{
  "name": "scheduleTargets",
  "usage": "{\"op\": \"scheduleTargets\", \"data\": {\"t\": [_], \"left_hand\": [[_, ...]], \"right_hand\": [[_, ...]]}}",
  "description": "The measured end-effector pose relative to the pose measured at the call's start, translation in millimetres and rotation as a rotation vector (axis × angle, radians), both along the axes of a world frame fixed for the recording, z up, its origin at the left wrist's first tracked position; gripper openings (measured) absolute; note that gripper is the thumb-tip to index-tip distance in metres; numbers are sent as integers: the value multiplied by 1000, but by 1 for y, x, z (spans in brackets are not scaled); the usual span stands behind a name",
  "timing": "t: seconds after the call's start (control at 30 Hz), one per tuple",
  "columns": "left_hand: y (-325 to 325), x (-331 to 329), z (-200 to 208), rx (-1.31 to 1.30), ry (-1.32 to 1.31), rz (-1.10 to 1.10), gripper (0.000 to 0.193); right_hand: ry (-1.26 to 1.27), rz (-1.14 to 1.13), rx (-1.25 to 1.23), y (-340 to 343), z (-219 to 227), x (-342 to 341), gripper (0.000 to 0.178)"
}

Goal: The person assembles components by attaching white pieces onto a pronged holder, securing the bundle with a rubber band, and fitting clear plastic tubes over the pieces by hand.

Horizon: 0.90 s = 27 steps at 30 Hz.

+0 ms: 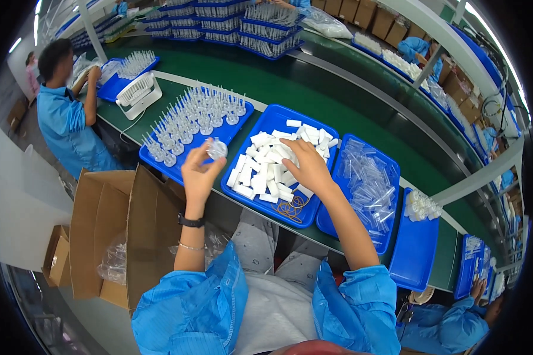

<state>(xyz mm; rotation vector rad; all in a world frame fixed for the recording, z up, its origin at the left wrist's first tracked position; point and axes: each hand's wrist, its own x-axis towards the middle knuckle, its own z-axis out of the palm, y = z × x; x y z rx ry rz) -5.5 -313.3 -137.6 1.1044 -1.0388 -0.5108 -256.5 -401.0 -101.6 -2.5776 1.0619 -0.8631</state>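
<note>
The left hand (198,171) pinches a round, clear plastic piece (217,149); the right hand (308,165), fingers apart, is over white rectangular blocks (259,182) in a blue plastic tray (276,116).

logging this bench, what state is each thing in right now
left grip: closed on clear part
clear part: held up off the table
right grip: at the white blocks, whether holding one unclear
white blocks: loose, heaped
rubber bands: loose, tangled
clear tubes: loose, piled lying down
stemmed parts: standing, stems up
fan: upright, running or not unclear
box: open
</note>
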Motion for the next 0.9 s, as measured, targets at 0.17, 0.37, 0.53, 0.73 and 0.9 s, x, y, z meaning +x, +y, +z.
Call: {"op": "scheduleTargets", "data": {"t": [0.17,0.37,0.53,0.73,0.9], "left_hand": [[27,-38,7,-6,357,-328,52],[40,-56,11,126,532,-530,59],[46,-71,10,245,573,-711,49],[54,-83,1,283,532,-724,49],[57,-95,-8,161,605,-661,58]], "right_hand": [[131,-4,44,-18,-18,11,34],[-22,-30,92,-22,-23,-1,34],[-495,-108,407,-15,-24,-25,31],[-1019,-11,935,41,-4,-41,20],[-1212,-57,811,87,3,-44,21]]}}
